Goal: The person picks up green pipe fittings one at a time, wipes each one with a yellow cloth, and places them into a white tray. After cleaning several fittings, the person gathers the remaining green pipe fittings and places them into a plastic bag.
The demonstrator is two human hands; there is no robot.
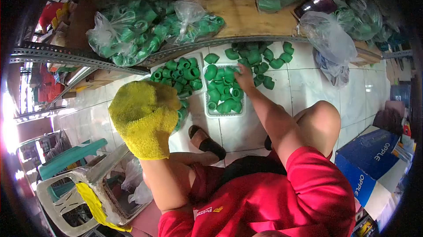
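Note:
A yellow cloth [145,118] covers my left hand completely, so its fingers are hidden; it is raised in front of the left basket. My right hand [243,76] reaches to the upper right edge of a white basket [225,115] filled with green pipe elbows [216,91]. Its fingers are at the elbows there, and whether they grip one is too small to tell. Left of it stands a second white basket [202,60] with more green elbows [176,74]. Loose green elbows [254,56] lie on the tiled floor beyond and right of my right hand.
Above, a metal-edged shelf [246,39] holds plastic bags of green fittings [132,34]. A clear bag [330,38] hangs off its right part. A worn plastic chair [88,175] stands at lower left, a blue box [370,153] at right. My sandalled foot [206,142] is below the baskets.

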